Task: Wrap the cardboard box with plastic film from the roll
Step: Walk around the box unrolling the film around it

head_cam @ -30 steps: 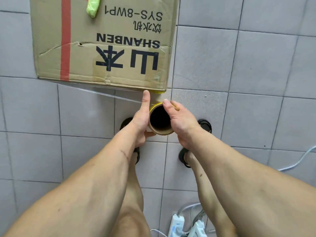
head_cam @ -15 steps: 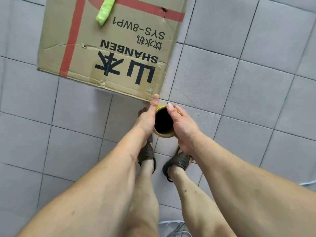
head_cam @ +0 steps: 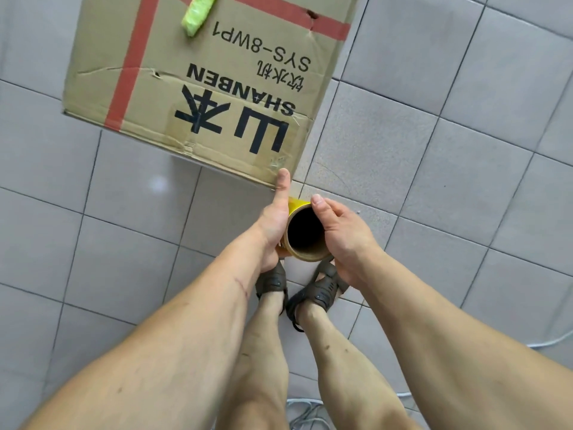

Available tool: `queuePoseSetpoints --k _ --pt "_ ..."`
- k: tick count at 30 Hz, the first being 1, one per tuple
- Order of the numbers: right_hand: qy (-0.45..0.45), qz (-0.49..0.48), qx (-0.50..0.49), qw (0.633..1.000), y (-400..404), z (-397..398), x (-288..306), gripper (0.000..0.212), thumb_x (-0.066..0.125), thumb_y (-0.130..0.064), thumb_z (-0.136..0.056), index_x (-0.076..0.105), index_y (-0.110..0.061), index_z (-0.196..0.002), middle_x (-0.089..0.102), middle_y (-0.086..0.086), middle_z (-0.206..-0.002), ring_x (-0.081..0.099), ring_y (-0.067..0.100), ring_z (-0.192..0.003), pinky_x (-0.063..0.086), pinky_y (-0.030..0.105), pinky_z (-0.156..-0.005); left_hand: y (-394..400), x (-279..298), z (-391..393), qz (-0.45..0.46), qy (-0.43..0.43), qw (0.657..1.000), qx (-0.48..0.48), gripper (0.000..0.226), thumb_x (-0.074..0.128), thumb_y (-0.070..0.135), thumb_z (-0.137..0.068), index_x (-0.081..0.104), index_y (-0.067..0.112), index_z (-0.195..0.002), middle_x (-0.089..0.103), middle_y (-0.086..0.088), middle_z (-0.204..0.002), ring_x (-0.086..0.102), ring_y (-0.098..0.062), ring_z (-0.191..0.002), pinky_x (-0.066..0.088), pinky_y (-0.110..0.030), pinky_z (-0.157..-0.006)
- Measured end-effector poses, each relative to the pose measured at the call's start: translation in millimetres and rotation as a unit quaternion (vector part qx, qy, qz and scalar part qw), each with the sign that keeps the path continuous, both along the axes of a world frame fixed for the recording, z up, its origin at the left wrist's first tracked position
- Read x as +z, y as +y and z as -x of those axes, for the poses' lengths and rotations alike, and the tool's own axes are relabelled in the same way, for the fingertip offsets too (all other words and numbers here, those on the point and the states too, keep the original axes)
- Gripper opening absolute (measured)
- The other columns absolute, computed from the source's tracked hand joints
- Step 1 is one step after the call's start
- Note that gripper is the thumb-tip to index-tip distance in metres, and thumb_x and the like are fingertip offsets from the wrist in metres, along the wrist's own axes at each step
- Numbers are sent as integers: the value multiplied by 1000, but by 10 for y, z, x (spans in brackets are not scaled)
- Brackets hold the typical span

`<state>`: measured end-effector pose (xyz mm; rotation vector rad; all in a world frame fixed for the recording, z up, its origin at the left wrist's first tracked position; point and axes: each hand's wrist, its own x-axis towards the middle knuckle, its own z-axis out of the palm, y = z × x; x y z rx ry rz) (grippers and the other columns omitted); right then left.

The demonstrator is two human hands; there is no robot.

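Pretty even, soft daylight here — no hard shadows, just a faint one under the cardboard box (head_cam: 198, 88). A small pale glare spot sat on the floor tiles (head_cam: 158, 183). Wide-angle bending at the edges — forearms ballooned, slightly soft.

cardboard box (head_cam: 217, 88) on grey tiled floor (head_cam: 434, 150), left hand (head_cam: 273, 218) and right hand (head_cam: 341, 231) gripping upright film roll (head_cam: 305, 231) just beside box corner, left thumb extended toward it, sandalled feet (head_cam: 319, 290) below
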<state>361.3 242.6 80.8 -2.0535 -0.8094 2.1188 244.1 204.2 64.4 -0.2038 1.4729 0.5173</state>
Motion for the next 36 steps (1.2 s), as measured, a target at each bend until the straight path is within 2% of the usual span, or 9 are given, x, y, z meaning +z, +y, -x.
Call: queuePoseSetpoints --k 6,11,14,16,19,23,29,32,36 --pt "-11 -7 60 998 111 -47 81 57 70 -42 -91 56 -21 -142 67 3 -128 64 14 -114 50 35 -104 59 106 -95 5 -37 998 40 131 35 106 -51 77 13 -134 83 -18 -122 78 -35 -120 58 -55 -113" --pt "-15 10 63 998 191 -91 109 63 74 -47 -86 52 -27 -141 64 -5 -123 58 -4 -97 45 9 -69 -25 -341 -206 19 88 995 51 159 43 124 -33 66 19 -150 68 -10 -154 70 -32 -135 52 -56 -118" --pt "-20 28 73 997 310 -107 142 80 75 -69 -71 59 -23 -135 68 -2 -124 64 10 -112 51 25 -95 33 -283 -308 14 35 993 111 152 51 120 -24 77 18 -133 83 -15 -124 79 -33 -118 59 -52 -110" --pt "-14 28 94 995 433 -186 119 64 68 -64 -82 64 -20 -128 71 2 -123 64 18 -117 48 37 -106 114 -194 -376 0 -7 990 140 159 52 119 -15 78 19 -135 84 -14 -122 78 -33 -121 57 -52 -114" --pt "-14 19 131 991 564 -252 76 55 65 -51 -92 59 -20 -137 69 1 -125 64 17 -116 47 38 -107 165 -185 -432 5 -12 984 176 164 48 120 -12 75 20 -139 83 -14 -124 77 -34 -123 55 -53 -116" --pt "-17 32 161 986 688 -263 76 59 66 -53 -91 57 -21 -140 67 0 -129 61 16 -120 46 35 -107 306 -270 -540 35 108 959 260 154 46 119 -37 59 22 -155 72 -12 -144 70 -34 -130 55 -55 -115" --pt "-27 11 233 972 913 -258 152 57 61 -50 -95 54 -20 -142 63 0 -131 58 13 -113 46 19 -78 395 -448 -589 23 30 927 372 169 61 117 -22 45 31 -166 71 -14 -148 76 -40 -125 60 -65 -106" --pt "-40 -26 290 956 955 -257 182 59 61 -51 -95 51 -21 -145 60 3 -134 57 16 -116 48 27 -94 353 -633 -725 43 -2 905 423 172 64 117 -22 28 42 -173 54 -13 -167 63 -45 -141 48 -72 -115" --pt "-62 -54 361 929 1110 -228 169 62 62 -57 -91 52 -27 -144 62 3 -133 59 21 -119 50 38 -103 447 -706 -812 12 -14 887 462 163 62 118 -28 36 41 -169 62 -18 -157 67 -48 -135 51 -74 -111"
